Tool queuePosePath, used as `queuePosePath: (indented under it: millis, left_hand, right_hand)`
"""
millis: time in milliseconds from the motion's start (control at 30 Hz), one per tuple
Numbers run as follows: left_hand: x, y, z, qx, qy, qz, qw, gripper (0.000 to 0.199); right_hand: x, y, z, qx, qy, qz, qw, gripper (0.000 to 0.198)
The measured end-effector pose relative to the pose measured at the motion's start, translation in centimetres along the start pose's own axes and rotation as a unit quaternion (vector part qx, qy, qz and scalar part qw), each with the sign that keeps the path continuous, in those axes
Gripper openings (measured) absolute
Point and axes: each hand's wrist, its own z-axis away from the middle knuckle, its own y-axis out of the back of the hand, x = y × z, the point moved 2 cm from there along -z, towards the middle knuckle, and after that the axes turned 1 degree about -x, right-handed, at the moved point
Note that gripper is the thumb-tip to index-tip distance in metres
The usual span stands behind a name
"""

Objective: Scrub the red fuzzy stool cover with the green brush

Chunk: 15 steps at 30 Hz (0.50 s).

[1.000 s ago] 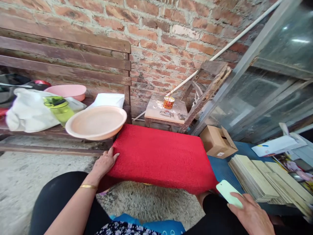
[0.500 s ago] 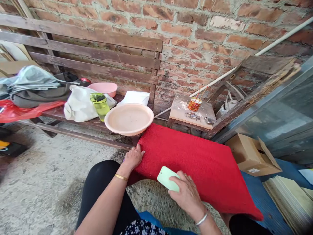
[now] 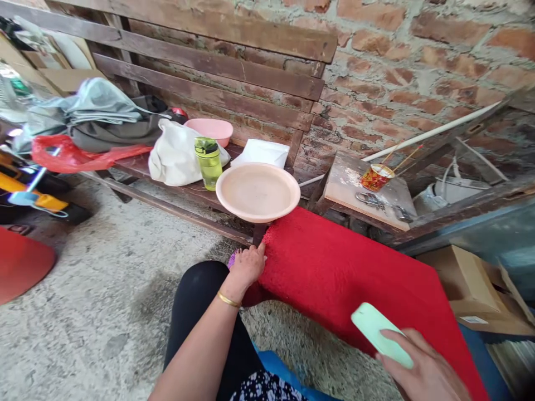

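A red fuzzy cloth covers a long, low surface in front of me. On its near left corner rests my left hand, fingers partly spread and touching the edge. My right hand grips a pale green, rounded oblong object over the cloth's near right part. The object's underside is hidden, so its kind is unclear. Just beyond the left hand, a shallow pinkish basin sits at the bench end by the cloth's far left corner. Something purple shows beside my left hand.
The wooden bench bears a green bottle, a white bag, a pink bowl and folded clothes. A small wooden stand holds a red cup with sticks and padlocks. A cardboard box stands right.
My right hand has moved right over the cloth with the pale green object. My left hand stays at the cloth's corner. The view has turned to the left and down.
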Motion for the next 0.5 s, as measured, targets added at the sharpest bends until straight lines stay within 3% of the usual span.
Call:
queuePosePath:
  millis: [167, 267, 367, 500]
  left_hand:
    - [-0.1, 1.0, 0.3, -0.014, -0.004, 0.016, 1.000, 0.045]
    - [-0.1, 1.1, 0.3, -0.020, -0.002, 0.019, 1.000, 0.047]
    - [-0.2, 0.5, 0.1, -0.008, 0.003, 0.017, 1.000, 0.043]
    - [-0.3, -0.6, -0.1, 0.022, -0.011, 0.026, 0.999, 0.041]
  right_hand:
    - [-18.8, -2.0, -3.4, -0.034, 0.194, 0.044, 0.979, 0.037]
    - [-23.9, -3.4, -4.1, -0.053, 0.248, 0.062, 0.965, 0.038]
    - [-21.3, -4.2, -4.0, -0.079, 0.225, 0.074, 0.968, 0.040]
    - [-10.4, -3.7, -3.0, -0.104, 0.098, 0.085, 0.986, 0.043]
